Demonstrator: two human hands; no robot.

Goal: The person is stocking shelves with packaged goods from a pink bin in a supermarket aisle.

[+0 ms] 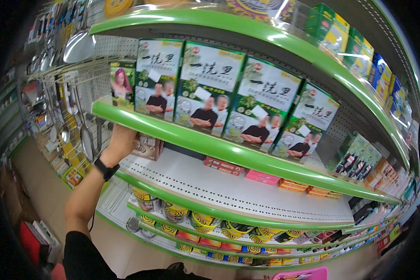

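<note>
1. L hand (120, 142): raised at the left end of the display, at the green-edged shelf (238, 150), nearest the brown carton (150, 148). Wrist carries a black watch (106, 170).
2. L fingers: tips hidden by shelf edge & carton; grip on either can't be confirmed. Likely reason for low wrist pos.: the shelf lip limits access from above.
3. R hand: outside the frame; finger state unknown.
4. Brown carton loc.: left end of the white lower shelf (182, 173), just under the green-edged shelf. End pos. prob. gives easy side access.
5. Hair-dye cartons (210, 88): upright in a row on the green-edged shelf, printed panels outward, prob. for quick ID.
6. Red packs (223, 166): flat, toward back of lower shelf, right of brown carton; low stacking presumably keeps them stable.
7. Mosquito-coil tubs (204, 223) (ID per spiral print): one tier down, side by side, prob. to save width.
8. Steel ladle (80, 46): hangs at far left w/ other utensils; hanging suits long handles.
</note>
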